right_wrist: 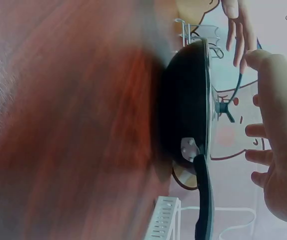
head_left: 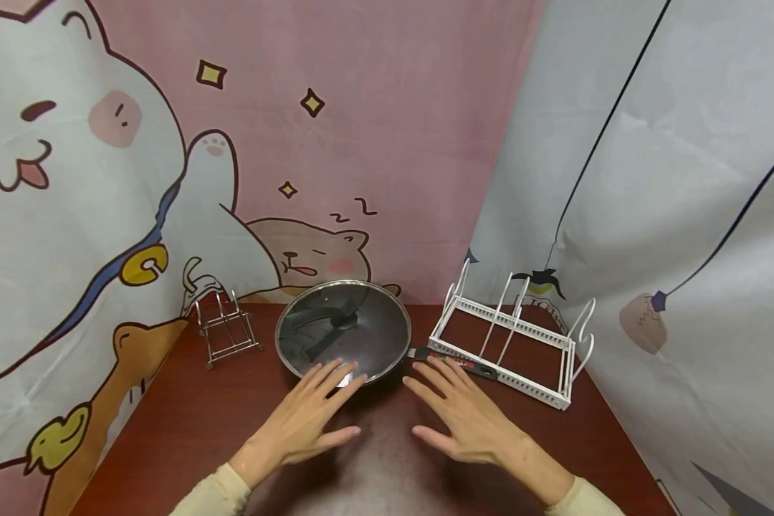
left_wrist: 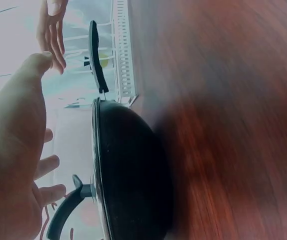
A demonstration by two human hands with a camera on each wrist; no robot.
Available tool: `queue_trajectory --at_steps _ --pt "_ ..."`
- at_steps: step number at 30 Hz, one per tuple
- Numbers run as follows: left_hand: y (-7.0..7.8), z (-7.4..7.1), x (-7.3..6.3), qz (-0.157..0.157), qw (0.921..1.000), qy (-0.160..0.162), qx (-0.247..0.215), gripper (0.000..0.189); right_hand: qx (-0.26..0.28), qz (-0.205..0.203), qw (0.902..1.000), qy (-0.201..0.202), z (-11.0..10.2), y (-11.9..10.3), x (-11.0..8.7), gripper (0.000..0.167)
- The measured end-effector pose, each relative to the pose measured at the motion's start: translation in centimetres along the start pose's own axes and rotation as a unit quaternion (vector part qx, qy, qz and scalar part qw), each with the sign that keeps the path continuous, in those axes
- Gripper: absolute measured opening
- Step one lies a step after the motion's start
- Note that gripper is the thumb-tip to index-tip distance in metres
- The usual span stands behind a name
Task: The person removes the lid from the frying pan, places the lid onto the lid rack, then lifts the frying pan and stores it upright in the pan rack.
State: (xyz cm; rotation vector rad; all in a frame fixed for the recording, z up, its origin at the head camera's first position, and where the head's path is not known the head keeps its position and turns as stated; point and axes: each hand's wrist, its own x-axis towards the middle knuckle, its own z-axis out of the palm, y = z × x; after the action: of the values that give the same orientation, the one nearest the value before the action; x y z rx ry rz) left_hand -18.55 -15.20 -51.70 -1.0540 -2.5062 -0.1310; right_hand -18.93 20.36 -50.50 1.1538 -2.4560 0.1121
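A black wok (left_wrist: 133,170) stands on the table under a glass lid (head_left: 380,330) with a metal rim and a dark curved knob (right_wrist: 226,107). Its black handle (head_left: 484,369) points right, overlapping the front of a white rack in the head view. My left hand (head_left: 306,416) hovers palm down with fingers spread, its fingertips over the lid's near edge in the head view. Spread the same way, my right hand (head_left: 464,416) is to the right, its fingertips near the base of the handle. Both hands hold nothing.
A white wire rack (head_left: 542,330) stands at the back right of the reddish-brown table (head_left: 193,444). At the back left is a small metal wire rack (head_left: 228,333). Cartoon-printed cloth (head_left: 413,143) hangs close behind and along both sides.
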Motion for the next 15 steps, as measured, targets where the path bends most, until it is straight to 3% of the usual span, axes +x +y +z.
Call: queue_trajectory --at_steps 15 --pt "-2.0 -1.2 -0.5 -0.021 0.9997 0.013 -0.006 0.083 -0.001 0.030 0.9995 -0.003 -0.4 2.5 0.4 0.073"
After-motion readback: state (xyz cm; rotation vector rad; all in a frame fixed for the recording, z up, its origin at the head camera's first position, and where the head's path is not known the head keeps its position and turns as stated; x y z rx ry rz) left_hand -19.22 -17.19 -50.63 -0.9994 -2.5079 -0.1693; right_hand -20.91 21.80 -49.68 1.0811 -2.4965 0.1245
